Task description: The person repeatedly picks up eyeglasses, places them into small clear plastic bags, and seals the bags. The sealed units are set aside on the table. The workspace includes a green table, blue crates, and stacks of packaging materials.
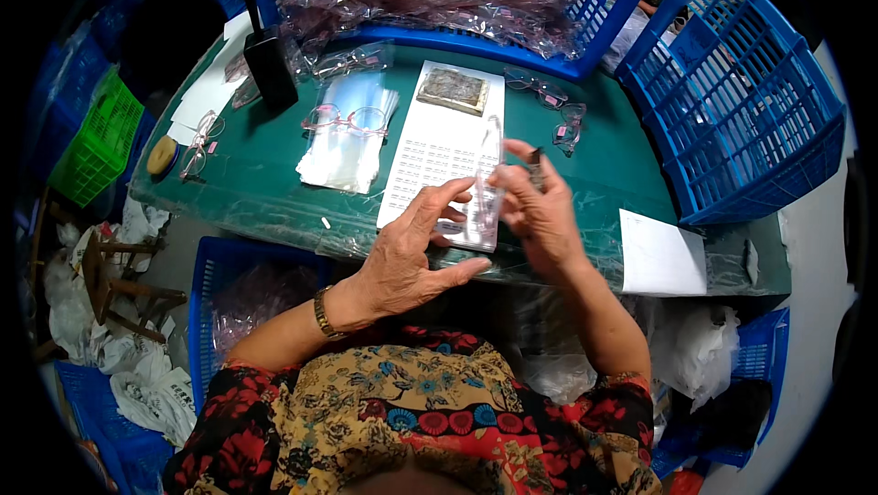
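My left hand (pixel 418 248) is spread over the front of the table, its thumb apart from its fingers. Its fingertips are right beside a clear pink eyeglass frame (pixel 485 200), blurred and upright over the white label sheet (pixel 401 186). The thumb and fingers of my right hand (pixel 538 210) pinch that frame at its right side. A small dark-tipped tool (pixel 536 164) sticks up between the right-hand fingers; its kind is unclear. At the sheet's far end is a worn flat block (pixel 453 89). Another pink frame (pixel 345 119) rests on a stack of clear plastic sleeves (pixel 339 162).
A blue crate (pixel 473 48) full of bagged glasses stands at the back, with another blue crate (pixel 741 97) tilted at right. More glasses (pixel 201 145), a black radio-like device (pixel 271 66), a round yellow pad (pixel 162 155) and white paper (pixel 662 255) lie on the green table (pixel 267 200).
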The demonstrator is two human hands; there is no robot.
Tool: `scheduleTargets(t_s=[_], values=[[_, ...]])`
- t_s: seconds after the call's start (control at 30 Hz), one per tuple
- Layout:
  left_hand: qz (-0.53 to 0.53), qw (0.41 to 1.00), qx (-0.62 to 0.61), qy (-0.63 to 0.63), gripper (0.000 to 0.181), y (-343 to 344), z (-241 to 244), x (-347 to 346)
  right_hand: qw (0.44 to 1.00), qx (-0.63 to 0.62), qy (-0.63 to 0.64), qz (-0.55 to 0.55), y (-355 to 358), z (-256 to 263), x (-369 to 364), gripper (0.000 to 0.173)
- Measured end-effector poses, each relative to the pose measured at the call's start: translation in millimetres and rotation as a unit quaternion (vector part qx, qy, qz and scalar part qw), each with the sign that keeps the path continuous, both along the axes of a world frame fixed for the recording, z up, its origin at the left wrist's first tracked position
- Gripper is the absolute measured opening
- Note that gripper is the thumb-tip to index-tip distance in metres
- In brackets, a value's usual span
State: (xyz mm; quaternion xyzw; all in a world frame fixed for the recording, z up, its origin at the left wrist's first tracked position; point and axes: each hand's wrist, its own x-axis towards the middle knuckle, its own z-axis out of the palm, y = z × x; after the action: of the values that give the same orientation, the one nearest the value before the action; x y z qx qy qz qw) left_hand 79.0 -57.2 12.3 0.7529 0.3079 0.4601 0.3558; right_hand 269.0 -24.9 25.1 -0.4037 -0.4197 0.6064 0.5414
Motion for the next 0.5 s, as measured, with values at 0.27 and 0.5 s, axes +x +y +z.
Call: scheduleTargets(t_s=[0.27, 0.5], values=[[0.036, 0.988, -0.102, -0.113, 0.025, 5.1, -19.2, -23.6, 0.994, 0.026, -0.078, 0.074, 4.9, 5.5, -30.2, 0.047], [-0.012, 0.927, -0.295, -0.229, 0.037, 12.7, -24.1, -38.5, 0.777, 0.227, -0.580, -0.093, 62.9, -9.4, 40.9, 0.039]])
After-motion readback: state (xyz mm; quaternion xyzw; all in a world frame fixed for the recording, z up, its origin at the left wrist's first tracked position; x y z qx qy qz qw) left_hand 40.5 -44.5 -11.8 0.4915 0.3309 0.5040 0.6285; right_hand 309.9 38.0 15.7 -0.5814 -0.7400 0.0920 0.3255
